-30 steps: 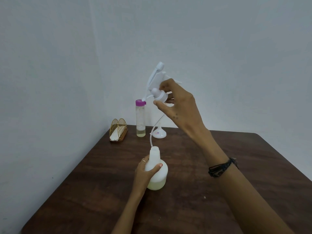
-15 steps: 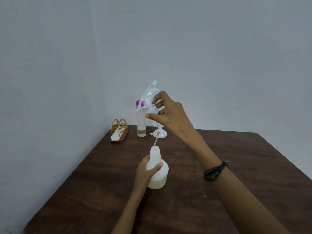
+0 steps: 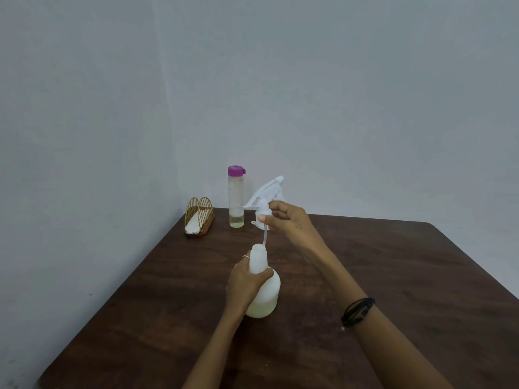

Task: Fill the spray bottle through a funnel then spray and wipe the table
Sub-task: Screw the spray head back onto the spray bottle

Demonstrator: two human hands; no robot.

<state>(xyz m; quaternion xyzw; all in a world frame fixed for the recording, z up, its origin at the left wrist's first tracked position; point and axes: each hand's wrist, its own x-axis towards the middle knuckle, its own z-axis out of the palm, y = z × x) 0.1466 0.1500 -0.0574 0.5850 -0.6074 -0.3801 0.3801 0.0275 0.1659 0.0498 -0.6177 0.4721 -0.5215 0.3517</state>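
White plastic — the spray bottle (image 3: 264,287) stands upright on the dark wooden table (image 3: 393,276), pale liquid in its base. The left hand (image 3: 245,282) grips its neck and shoulder. Above the bottle's mouth the right hand (image 3: 289,220) pinches the collar of the trigger sprayer head (image 3: 264,196), whose dip tube (image 3: 264,237) enters the opening. Beyond the bottle, by the wall, stand a purple-capped bottle (image 3: 236,196) and — to its left — a wire napkin holder (image 3: 199,216).

You get soft, even, rather dim light with a cool grey cast; no hard shadows, only a faint sheen on the dark table (image 3: 393,276). The trigger sprayer head (image 3: 265,196) smears slightly (motion blur). Wide-angle bending shows where the wall corner (image 3: 165,108) curves.
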